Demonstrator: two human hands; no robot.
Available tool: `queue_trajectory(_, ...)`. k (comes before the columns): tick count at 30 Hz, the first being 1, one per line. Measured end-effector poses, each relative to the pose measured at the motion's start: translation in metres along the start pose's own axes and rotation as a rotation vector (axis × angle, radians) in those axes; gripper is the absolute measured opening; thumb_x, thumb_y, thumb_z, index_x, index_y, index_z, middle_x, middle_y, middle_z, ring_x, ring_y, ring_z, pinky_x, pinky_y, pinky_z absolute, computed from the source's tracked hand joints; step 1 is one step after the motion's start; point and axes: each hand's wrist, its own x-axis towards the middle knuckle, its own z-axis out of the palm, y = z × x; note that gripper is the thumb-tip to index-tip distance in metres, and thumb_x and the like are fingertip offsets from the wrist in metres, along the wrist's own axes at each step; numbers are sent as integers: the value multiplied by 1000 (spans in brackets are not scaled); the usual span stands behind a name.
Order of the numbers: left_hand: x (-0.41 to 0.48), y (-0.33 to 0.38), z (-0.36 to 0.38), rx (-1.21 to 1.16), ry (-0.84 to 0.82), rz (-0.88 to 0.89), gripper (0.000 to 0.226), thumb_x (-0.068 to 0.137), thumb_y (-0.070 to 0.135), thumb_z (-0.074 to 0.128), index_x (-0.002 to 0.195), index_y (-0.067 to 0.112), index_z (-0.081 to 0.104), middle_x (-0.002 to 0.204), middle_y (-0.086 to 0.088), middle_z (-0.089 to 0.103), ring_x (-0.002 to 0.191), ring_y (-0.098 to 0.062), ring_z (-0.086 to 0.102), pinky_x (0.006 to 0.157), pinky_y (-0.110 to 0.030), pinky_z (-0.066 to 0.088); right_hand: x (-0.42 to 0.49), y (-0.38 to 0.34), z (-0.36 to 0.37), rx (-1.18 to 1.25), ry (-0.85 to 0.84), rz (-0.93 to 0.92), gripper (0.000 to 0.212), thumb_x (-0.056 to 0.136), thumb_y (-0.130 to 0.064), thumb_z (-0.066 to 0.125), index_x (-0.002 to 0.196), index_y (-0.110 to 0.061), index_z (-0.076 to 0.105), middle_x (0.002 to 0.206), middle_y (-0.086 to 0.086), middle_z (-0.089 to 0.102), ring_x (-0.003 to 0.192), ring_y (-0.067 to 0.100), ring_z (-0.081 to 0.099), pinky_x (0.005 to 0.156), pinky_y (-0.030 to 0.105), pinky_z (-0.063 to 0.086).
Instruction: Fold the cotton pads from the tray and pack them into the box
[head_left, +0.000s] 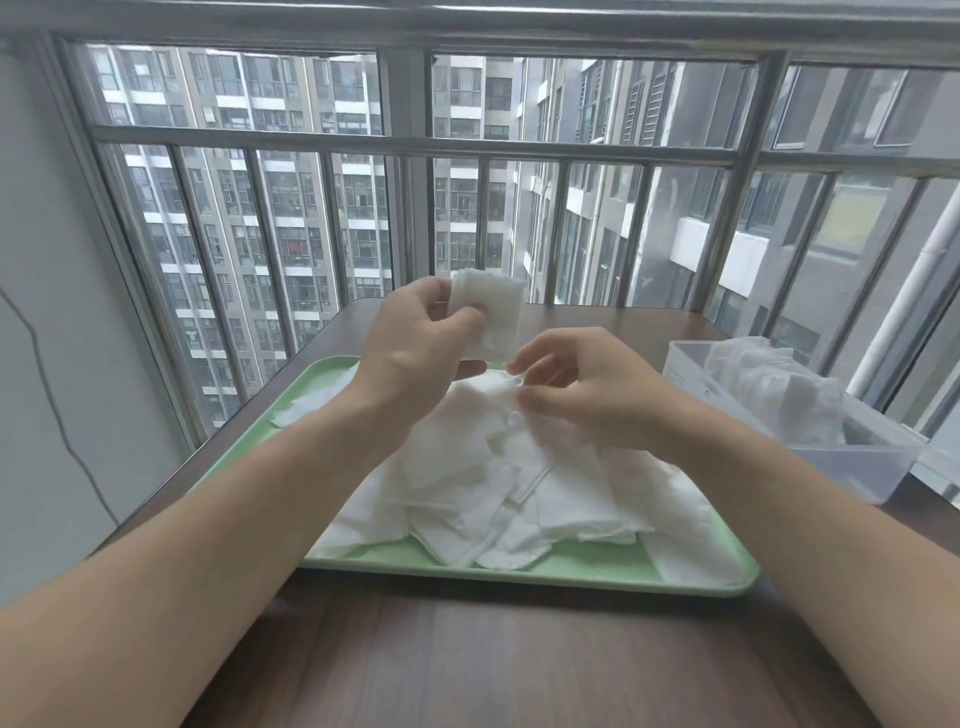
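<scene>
Tray (597, 569): green, on the dark wooden table (467, 649); holds a loose heap of white cotton pads (493, 478), with one stray pad (306, 405) near its far left corner.
Box (872, 462): clear plastic, right of the tray; crumpled white pads (769, 384) piled in its far end, near end bare.
Left hand (415, 343): raised over the tray, pinching a single cotton pad (493, 317) between thumb and fingers.
Right hand (582, 389): fingers curled just above the heap; cannot tell whether it grips anything.
</scene>
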Motion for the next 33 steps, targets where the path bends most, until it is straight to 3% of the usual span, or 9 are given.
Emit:
queue_trajectory(4,1,1,0,-7,43,-15,17,96,6,55,108,11,66,93,-1,65,81,-12,66,69,-30,62,0,1,-15,248,88,98,20,81,-9,70,100,-18,71,88,5,69,76,14,63,69,28,48)
queue_trajectory(9,2,-1,-1,1,30,-72,16,95,7,56,105,15,66,97,-2,66,84,-17,67,70,-32,63,-1,-1,-23,530,156,215,21,91,3,57,102,-13,65,92,7,58,72,16,58,54,26,47)
queue_trajectory(12,1,-2,0,0,-4,-121,14,95,7,57,100,17,65,100,-4,67,85,-19,70,71,-34,63,-2,0,-25,606,191,190,24,91,-1,66,112,-12,64,103,10,63,79,19,62,56,27,53)
queue_trajectory(16,-3,-1,2,3,-33,-121,12,94,6,61,97,16,66,103,-9,69,83,-22,73,70,-35,64,-3,-1,-30,734,194,152,32,88,-2,70,118,-10,63,100,10,67,81,21,66,61,28,57)
queue_trajectory(23,-7,-2,4,74,-157,-128,18,90,1,68,105,10,72,101,-15,74,76,-21,76,59,-28,60,-4,-2,-27,731,92,31,41,73,-10,77,113,-8,66,93,9,70,84,23,65,69,30,52)
queue_trajectory(27,-10,-1,6,113,-280,-105,15,90,3,69,102,9,76,88,-12,75,76,-18,73,66,-29,63,-6,-7,-27,697,89,-40,43,69,-14,79,111,-7,69,90,8,74,81,19,69,67,26,53)
queue_trajectory(33,-14,3,8,79,-381,-104,20,99,27,60,101,15,76,91,-9,76,84,-16,74,76,-32,63,-6,-7,-24,531,120,-66,38,74,-3,82,110,-4,70,97,20,75,79,21,71,69,24,55)
